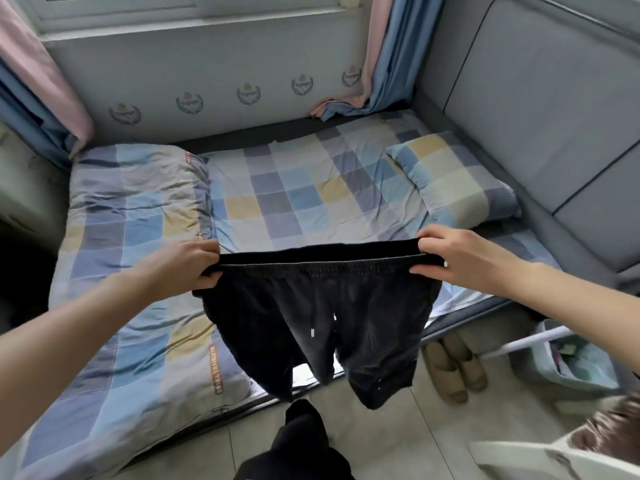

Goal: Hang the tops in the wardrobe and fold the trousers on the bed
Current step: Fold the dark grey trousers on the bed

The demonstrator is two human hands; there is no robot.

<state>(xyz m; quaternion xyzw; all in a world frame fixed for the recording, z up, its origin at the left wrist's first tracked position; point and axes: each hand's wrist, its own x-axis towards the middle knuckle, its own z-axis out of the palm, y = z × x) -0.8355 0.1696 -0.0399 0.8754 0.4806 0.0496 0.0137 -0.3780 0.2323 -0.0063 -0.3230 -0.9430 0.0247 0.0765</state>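
A pair of black trousers [322,317] with an elastic waistband and a white-tipped drawstring hangs in the air over the near edge of the bed [277,202]. My left hand [188,263] grips the left end of the waistband. My right hand [460,258] grips the right end, and the band is stretched taut between the two. The legs dangle down past the bed's edge toward the floor. No tops or wardrobe are in view.
A folded checked duvet [138,237] covers the bed's left side and a pillow [453,178] lies at the right. A padded grey headboard [536,98] stands right. Slippers [453,365] and a laundry basket [571,358] sit on the floor. Curtains hang at both window sides.
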